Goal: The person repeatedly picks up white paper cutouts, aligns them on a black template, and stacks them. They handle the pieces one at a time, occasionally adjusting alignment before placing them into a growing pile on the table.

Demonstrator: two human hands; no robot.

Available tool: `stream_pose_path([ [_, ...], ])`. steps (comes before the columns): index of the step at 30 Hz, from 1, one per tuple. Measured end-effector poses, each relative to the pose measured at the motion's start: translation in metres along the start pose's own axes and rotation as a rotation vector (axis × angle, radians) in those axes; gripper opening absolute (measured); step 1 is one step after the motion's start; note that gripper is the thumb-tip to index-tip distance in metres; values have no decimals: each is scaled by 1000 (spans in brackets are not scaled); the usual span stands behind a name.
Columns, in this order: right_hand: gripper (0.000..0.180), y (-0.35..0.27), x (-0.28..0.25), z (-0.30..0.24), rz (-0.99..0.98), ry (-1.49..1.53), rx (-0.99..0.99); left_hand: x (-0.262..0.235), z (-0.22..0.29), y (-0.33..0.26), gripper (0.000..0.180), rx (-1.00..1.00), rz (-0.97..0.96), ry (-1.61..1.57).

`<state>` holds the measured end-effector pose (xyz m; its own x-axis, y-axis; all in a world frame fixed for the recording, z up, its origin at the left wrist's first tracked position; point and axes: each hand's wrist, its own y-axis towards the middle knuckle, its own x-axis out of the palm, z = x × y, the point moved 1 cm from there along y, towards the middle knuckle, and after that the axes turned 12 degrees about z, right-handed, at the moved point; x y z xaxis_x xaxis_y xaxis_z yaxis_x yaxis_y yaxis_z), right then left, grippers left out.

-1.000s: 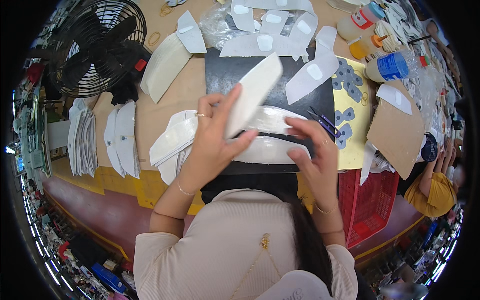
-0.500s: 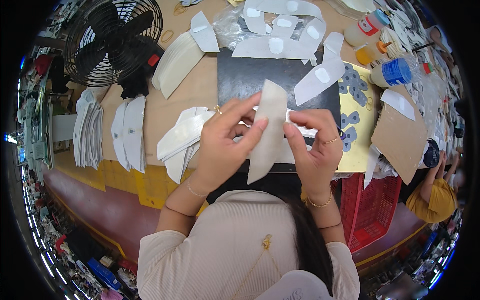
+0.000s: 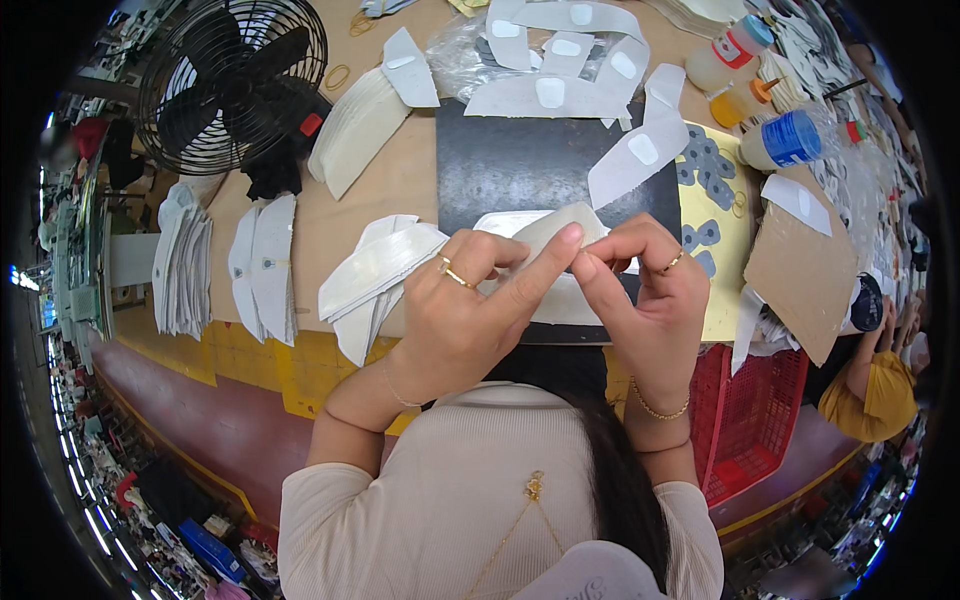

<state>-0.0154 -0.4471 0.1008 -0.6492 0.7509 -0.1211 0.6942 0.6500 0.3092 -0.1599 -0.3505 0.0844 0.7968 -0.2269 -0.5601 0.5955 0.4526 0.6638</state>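
Note:
Over the black mat (image 3: pixel 530 140), my left hand (image 3: pixel 470 295) grips a cream cut piece (image 3: pixel 572 222) of sheet material, mostly hidden behind the fingers. My right hand (image 3: pixel 650 290) is closed in a pinch, thumb and index fingertip together at the piece's right edge, beside my left index fingertip. Whether anything else lies between those fingertips is hidden. White pieces (image 3: pixel 565 308) lie on the mat under my hands. Just left of my left hand rests a fanned stack of shiny white pieces (image 3: pixel 375 275).
A black fan (image 3: pixel 235 90) stands far left, near a cream stack (image 3: pixel 360 130). White pieces with pale patches (image 3: pixel 550 95) lie at the back. Grey patches (image 3: pixel 705 165) sit on a yellow sheet (image 3: pixel 725 310). Bottles (image 3: pixel 790 140) stand right; a red crate (image 3: pixel 745 430) is below.
The cream piece has gone from upright to tilted, its top swinging right and down. My left index finger has come across to the right fingertips, which have closed together.

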Motion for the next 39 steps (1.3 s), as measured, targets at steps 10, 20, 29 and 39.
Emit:
stream_pose_path([
  [10,7,2,-11,7,-153,177,230,2,-1,4,36,-443,-88,-621],
  [20,9,-9,0,20,-107,255,153,5,-10,3,18,-1056,-7,-1058],
  [29,19,-12,1,23,62,82,1,7,-5,-2,10,-1000,118,-1020],
  [39,21,-60,-110,42,503,226,380,-35,-73,9,16,-814,629,-1131],
])
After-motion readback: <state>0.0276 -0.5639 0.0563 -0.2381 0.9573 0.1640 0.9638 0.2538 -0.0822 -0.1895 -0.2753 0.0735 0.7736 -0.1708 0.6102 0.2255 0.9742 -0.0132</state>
